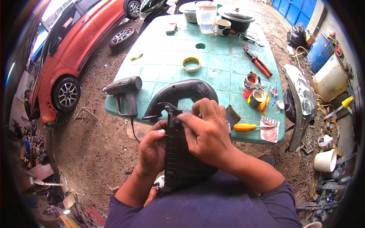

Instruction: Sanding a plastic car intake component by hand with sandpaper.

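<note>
A black plastic box with a ribbed flange (172, 152) rests upright against my lap, and a curved black duct (178, 88) rises from behind it over the table's near edge. My left hand (151, 149) grips the box's left side, thumb toward the flange. Bent over the top of the box, my right hand (207, 127) has its fingers pinched close to the upper corner. What those fingertips hold, if anything, is too small to make out. A dark sheet (232, 115) lies on the table just beyond my right hand.
On the green table (159, 72) are a heat gun (127, 93), a tape roll (191, 64), open cans (256, 98), red-handled pliers (258, 63) and a yellow-handled screwdriver (245, 127). A headlight (300, 102) stands at the right. A red car (81, 38) is parked at the left.
</note>
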Available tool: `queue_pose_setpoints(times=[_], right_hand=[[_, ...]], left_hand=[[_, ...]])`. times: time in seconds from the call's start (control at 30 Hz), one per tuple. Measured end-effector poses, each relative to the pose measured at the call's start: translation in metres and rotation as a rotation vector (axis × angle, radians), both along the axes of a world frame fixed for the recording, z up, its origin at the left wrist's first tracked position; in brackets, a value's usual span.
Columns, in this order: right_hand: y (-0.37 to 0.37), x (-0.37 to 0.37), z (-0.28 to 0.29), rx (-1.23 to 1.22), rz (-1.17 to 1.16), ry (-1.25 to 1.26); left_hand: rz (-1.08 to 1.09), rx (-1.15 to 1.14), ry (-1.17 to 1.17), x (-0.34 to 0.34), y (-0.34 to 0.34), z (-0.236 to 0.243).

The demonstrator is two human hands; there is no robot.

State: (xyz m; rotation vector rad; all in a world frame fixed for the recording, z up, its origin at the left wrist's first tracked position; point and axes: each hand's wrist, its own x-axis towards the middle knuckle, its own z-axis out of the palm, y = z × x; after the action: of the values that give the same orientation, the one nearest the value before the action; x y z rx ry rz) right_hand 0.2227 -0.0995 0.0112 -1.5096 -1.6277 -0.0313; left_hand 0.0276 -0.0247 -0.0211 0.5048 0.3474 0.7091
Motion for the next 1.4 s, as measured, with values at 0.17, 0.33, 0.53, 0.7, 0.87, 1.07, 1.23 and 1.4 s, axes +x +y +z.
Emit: queue_pose_setpoints(times=[0.17, 0.33, 0.53, 0.7, 0.87, 1.07, 1.23, 1.4], right_hand=[[0.006, 0.0, 0.001, 0.015, 0.007, 0.031], [0.009, 0.003, 0.004, 0.013, 0.015, 0.056], [0.004, 0.007, 0.005, -0.04, 0.059, 0.164], [-0.001, 0.008, 0.006, -0.086, 0.08, 0.231], [0.008, 0.001, 0.008, -0.135, 0.035, 0.243], [-0.003, -0.001, 0.012, -0.134, 0.001, 0.181], [-0.003, 0.009, 0.01, -0.19, 0.076, 0.277], [-0.004, 0.024, 0.008, -0.178, 0.155, 0.237]], left_hand=[[-0.051, -0.049, -0.043, -0.003, 0.002, -0.004], [-0.055, -0.028, -0.079, -0.003, 0.002, -0.005], [0.002, 0.027, -0.01, 0.002, 0.0, -0.001], [-0.024, 0.03, -0.016, 0.002, -0.002, 0.004], [-0.04, 0.032, 0.0, 0.003, -0.003, 0.006], [-0.011, 0.084, 0.086, 0.0, -0.002, 0.003], [0.03, 0.094, 0.042, 0.005, -0.005, 0.007], [-0.001, 0.089, 0.057, 0.005, -0.004, 0.007]])
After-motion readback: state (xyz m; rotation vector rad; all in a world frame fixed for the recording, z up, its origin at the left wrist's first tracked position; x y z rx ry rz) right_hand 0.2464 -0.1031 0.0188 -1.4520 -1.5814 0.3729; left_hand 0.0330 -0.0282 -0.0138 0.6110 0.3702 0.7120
